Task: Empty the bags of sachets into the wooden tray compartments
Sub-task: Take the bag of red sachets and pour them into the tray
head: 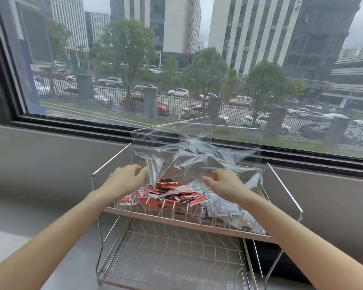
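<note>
Both hands are gripping a clear plastic bag (189, 162) over the wooden tray (187, 221).

Red sachets (168, 192) are piling inside the tray's front rim; left hand (127, 176) is pinching the bag's left edge; right hand (225, 184) is curling onto its right side; the wire rack (172, 254) below the tray is lying open.

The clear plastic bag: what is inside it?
Red sachets lie piled in the clear plastic bag. The crinkled film hides how many; white sachets seem beneath it.
</note>
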### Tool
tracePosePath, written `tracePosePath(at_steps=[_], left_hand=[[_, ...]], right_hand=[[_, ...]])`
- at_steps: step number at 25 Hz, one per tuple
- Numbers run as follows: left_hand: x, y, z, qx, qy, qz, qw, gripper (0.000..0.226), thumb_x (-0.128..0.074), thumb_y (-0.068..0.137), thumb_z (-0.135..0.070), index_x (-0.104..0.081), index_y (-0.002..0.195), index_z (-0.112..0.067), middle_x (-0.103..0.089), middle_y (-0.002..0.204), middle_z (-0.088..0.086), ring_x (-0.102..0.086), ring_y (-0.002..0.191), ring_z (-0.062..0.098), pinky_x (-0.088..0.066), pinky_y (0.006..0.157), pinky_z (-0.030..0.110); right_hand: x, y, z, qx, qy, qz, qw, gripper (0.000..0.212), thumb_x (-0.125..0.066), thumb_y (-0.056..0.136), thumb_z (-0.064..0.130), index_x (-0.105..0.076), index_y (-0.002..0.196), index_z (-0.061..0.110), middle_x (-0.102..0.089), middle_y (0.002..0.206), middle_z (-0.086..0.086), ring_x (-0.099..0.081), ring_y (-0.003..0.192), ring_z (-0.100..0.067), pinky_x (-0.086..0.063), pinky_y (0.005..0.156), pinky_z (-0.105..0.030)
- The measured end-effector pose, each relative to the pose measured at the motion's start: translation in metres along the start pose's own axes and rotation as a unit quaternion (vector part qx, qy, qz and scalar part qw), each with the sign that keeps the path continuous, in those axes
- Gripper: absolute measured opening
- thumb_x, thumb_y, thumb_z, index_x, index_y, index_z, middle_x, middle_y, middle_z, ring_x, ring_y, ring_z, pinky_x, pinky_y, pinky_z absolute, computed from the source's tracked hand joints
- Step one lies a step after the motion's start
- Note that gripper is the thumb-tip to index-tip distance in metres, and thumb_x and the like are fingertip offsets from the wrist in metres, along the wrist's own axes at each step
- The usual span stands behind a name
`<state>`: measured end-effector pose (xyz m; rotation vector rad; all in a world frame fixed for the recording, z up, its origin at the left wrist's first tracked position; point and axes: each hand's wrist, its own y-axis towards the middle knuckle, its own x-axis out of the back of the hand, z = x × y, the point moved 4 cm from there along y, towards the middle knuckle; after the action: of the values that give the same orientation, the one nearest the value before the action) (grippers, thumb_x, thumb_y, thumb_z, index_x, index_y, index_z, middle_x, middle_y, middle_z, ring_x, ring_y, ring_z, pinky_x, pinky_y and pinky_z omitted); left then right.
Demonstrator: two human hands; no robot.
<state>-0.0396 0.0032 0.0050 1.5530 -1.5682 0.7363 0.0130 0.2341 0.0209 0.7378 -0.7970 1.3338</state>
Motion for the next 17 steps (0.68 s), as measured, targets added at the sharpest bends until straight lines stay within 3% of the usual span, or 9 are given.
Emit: tracePosePath(at_steps=[4, 6, 10, 12, 15, 17], left_hand=[[-0.013, 0.006, 0.007, 0.036, 0.062, 0.043, 0.996, 0.051, -0.023, 0.094, -0.042, -0.047, 0.127, -0.012, -0.055, 0.129, 0.013, -0.048, 0.119, 0.033, -0.037, 0.094, 0.037], [-0.018, 0.010, 0.009, 0.044, 0.093, 0.072, 0.992, 0.055, -0.021, 0.093, -0.047, -0.045, 0.129, -0.012, -0.054, 0.130, 0.012, -0.046, 0.120, 0.032, -0.037, 0.095, 0.037], [-0.028, 0.010, 0.009, 0.061, 0.166, 0.139, 0.974, 0.071, -0.019, 0.088, -0.060, -0.037, 0.134, -0.008, -0.052, 0.133, 0.010, -0.047, 0.122, 0.029, -0.038, 0.089, 0.033], [-0.032, 0.008, 0.006, 0.068, 0.161, 0.145, 0.974, 0.072, -0.025, 0.088, -0.060, -0.040, 0.131, -0.004, -0.057, 0.126, 0.011, -0.052, 0.115, 0.028, -0.037, 0.079, 0.029], [-0.034, 0.008, 0.004, 0.078, 0.119, 0.148, 0.979, 0.067, -0.032, 0.089, -0.053, -0.042, 0.128, 0.001, -0.057, 0.119, 0.014, -0.051, 0.100, 0.027, -0.036, 0.070, 0.025], [-0.035, 0.009, 0.007, 0.084, 0.088, 0.155, 0.980, 0.064, -0.036, 0.090, -0.049, -0.040, 0.130, 0.001, -0.053, 0.124, 0.015, -0.050, 0.110, 0.028, -0.037, 0.074, 0.026]], right_hand=[[-0.015, 0.003, -0.003, -0.024, 0.006, 0.031, 0.999, 0.050, -0.047, 0.090, 0.041, -0.048, 0.119, 0.000, -0.059, 0.119, -0.015, -0.055, 0.108, -0.027, -0.042, 0.089, -0.034], [-0.020, 0.004, -0.004, -0.030, 0.024, 0.045, 0.998, 0.053, -0.051, 0.087, 0.043, -0.047, 0.119, 0.000, -0.060, 0.109, -0.011, -0.056, 0.097, -0.023, -0.043, 0.080, -0.031], [-0.028, 0.011, -0.006, -0.056, 0.050, 0.071, 0.995, 0.034, -0.061, 0.080, 0.040, -0.045, 0.075, 0.011, -0.043, 0.067, 0.002, -0.041, 0.059, -0.010, -0.033, 0.053, -0.023], [-0.032, 0.013, -0.006, -0.045, 0.067, 0.074, 0.994, 0.033, -0.063, 0.079, 0.035, -0.042, 0.070, 0.012, -0.041, 0.065, 0.002, -0.039, 0.057, -0.010, -0.031, 0.052, -0.023], [-0.031, 0.012, -0.004, -0.010, 0.142, 0.049, 0.989, 0.012, -0.060, 0.082, 0.018, -0.052, 0.072, 0.016, -0.047, 0.067, 0.003, -0.042, 0.058, -0.010, -0.035, 0.055, -0.021], [-0.028, 0.007, 0.001, 0.021, 0.170, 0.014, 0.985, 0.019, -0.053, 0.086, 0.013, -0.053, 0.070, 0.022, -0.051, 0.069, 0.007, -0.048, 0.063, -0.011, -0.037, 0.056, -0.019]])
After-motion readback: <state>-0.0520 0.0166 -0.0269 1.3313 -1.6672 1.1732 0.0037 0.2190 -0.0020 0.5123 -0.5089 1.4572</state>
